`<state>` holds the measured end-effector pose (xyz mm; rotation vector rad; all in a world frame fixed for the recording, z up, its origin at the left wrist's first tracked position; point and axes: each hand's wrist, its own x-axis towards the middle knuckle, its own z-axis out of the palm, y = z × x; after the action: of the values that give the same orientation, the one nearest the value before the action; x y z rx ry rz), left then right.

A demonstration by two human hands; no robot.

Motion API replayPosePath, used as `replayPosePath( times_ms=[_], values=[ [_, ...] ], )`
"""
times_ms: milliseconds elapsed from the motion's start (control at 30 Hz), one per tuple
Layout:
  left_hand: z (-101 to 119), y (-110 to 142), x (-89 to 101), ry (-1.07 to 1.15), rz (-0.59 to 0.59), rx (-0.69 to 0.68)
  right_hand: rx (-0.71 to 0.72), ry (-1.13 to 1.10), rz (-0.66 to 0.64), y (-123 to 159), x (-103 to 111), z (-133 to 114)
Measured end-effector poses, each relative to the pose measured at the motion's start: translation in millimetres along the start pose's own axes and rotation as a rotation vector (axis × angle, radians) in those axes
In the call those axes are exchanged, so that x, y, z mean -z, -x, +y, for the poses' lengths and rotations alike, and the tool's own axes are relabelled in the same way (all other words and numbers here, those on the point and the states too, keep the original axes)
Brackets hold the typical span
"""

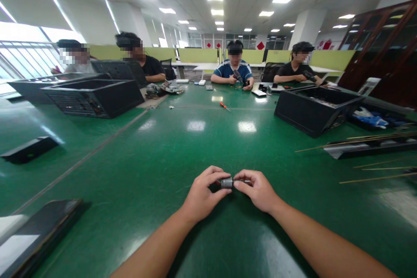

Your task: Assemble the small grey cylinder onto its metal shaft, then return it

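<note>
Low over the green tabletop, my left hand (206,189) has its thumb and fingers closed around a short grey metal cylinder (226,183). From the cylinder's right end a thin dark metal rod (243,181) sticks out sideways. My right hand (256,187) pinches this rod between thumb and fingertips. Both hands are close together, with the cylinder lying level between them. Whether the rod and the cylinder are one piece cannot be made out. The fingers of the right hand partly hide the rod.
An orange-handled screwdriver (224,106) lies farther up the green table (182,147). Black computer cases stand at left (94,97) and right (312,110). Thin rods (371,178) jut in from the right. A dark panel (45,230) lies front left. Several people sit opposite.
</note>
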<state>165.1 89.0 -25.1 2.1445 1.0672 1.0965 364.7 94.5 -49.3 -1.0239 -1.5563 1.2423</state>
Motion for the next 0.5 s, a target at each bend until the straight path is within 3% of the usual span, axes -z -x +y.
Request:
replayPosePath(
  times_ms=[500],
  values=[
    [-1.5,1.1,0.0,-0.073,0.023,0.003,0.006,0.014,0.026,-0.7,-0.7,0.3]
  ],
)
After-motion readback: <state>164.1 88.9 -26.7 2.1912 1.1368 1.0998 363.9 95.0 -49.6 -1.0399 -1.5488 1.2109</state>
